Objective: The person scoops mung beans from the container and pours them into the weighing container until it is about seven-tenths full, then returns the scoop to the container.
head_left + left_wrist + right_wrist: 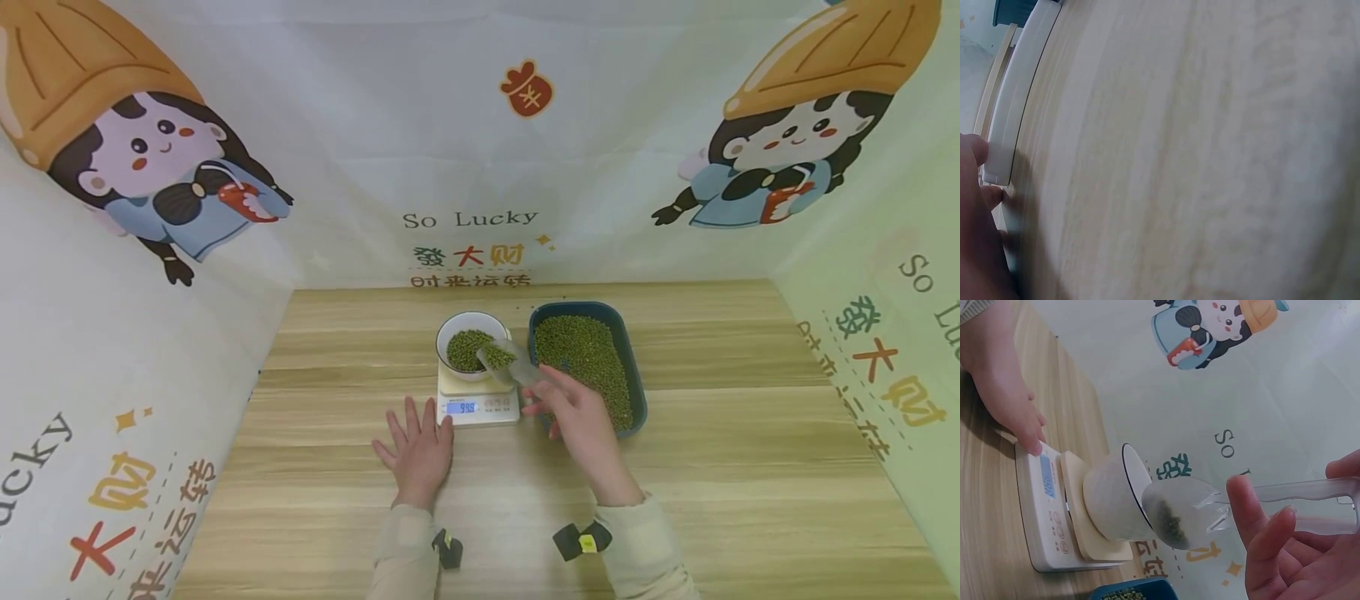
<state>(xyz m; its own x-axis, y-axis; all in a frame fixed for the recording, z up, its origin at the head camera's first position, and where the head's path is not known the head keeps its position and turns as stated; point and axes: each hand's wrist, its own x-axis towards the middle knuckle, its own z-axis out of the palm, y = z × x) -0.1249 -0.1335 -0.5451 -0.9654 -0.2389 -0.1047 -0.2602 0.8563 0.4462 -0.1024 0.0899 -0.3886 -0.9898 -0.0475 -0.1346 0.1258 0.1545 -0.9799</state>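
A clear plastic scoop (517, 367) is gripped by the handle in my right hand (588, 421). Green mung beans lie in its tip, which overlaps the right side of a white bowl (473, 318) with a dark rim. More mung beans cover the bowl's bottom. The bowl stands on the cream plate of a white kitchen scale (483, 419) with a lit display. In the right wrist view the scoop (1185, 500) tilts over the bowl's rim. My left hand (422, 454) rests palm down on the table with fingers spread, its thumb against the scale's front left corner.
A dark blue bin (639, 404) full of mung beans stands right of the scale, partly behind my right hand. Printed cloth walls (360, 167) enclose the wooden table (720, 467) at the back and both sides. A few stray beans lie near the back edge.
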